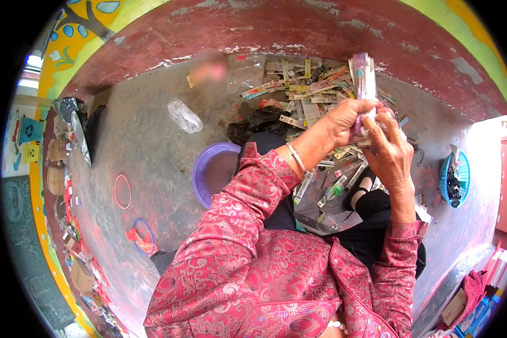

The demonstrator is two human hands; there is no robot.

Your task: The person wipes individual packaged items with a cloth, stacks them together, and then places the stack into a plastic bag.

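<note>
A: Nearest the lens: red patterned sleeves [253, 265], both forearms raised.

B: Hands?

A: Left hand [343, 121] and right hand [391, 152] both close around a bundle of strips [363, 84], fingers curled, gripping its lower part. Bundle stands upright, above the lap.

B: Surroundings?

A: Loose strips in a pile [310, 90] on the floor beyond the hands. Purple basin [205, 169] just left of the knee. Blue basket [456, 180] well to the right. Clear bag [184, 115] farther left.

Glossy plastic-wrapped packets [363, 79] bundled above a matt, rough concrete floor [146, 146]; beside them a smooth purple plastic basin [205, 169] and patterned red woven-cloth sleeves [253, 191].
</note>
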